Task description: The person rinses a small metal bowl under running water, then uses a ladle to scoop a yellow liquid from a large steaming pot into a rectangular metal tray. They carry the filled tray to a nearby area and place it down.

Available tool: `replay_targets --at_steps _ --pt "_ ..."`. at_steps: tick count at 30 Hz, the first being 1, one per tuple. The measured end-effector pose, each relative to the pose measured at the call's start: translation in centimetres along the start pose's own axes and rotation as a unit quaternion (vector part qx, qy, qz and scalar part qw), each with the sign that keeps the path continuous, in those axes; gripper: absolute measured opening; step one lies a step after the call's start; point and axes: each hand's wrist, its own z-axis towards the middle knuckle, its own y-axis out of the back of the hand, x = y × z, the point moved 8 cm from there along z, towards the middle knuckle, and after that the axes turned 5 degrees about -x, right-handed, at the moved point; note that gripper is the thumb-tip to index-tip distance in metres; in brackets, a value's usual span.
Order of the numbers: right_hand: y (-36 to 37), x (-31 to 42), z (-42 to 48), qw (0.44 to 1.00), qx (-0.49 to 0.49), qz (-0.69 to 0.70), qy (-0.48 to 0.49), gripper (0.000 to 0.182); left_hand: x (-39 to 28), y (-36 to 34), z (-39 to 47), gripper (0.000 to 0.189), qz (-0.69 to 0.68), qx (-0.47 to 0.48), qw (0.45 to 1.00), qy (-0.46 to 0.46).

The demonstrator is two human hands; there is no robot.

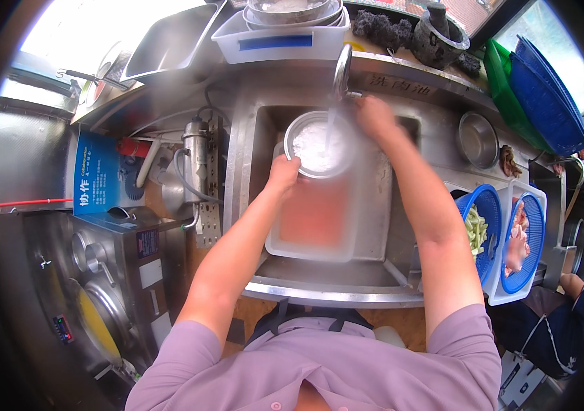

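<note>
My left hand [285, 173] grips the near left rim of a round bowl [290, 134] held over the sink [261, 128]. White contents [310, 146] lie in the bowl; whether powder or foam is hard to tell. Water from the curved metal faucet [342, 69] runs into it. At the faucet's short handle [353, 94], my right hand [374, 117] has its fingers closed around the end. Below the bowl, a translucent plastic tub [273, 241] stands in the sink with reddish contents [317, 213], blurred by haze on the picture.
Blue baskets with cut green vegetables [476, 231] and raw meat [517, 246] stand right. An empty metal bowl [478, 140] lies behind them. A white bin [276, 43] and a stone mortar [438, 38] line the back ledge. A person's dark clothing [544, 323] shows lower right.
</note>
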Motion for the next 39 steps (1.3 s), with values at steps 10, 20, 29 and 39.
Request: replay_targets --at_steps 10,20,29,39 --pt "1.0 0.9 -0.1 1.0 0.003 0.01 0.011 0.024 4.0 1.5 -1.7 0.019 0.067 0.016 0.997 0.043" --pt "1.0 0.5 0.4 1.0 0.01 -0.004 0.021 0.025 3.3 -4.2 1.3 0.019 0.059 0.078 0.995 -0.017" --pt "0.6 0.3 0.5 1.0 0.001 -0.007 0.022 0.024 1.1 -2.3 1.0 0.017 0.028 0.038 0.999 -0.004" --pt "0.6 0.4 0.5 0.999 -0.011 -0.01 0.03 0.02 3.1 1.7 -1.4 0.016 0.005 -0.007 1.0 0.026"
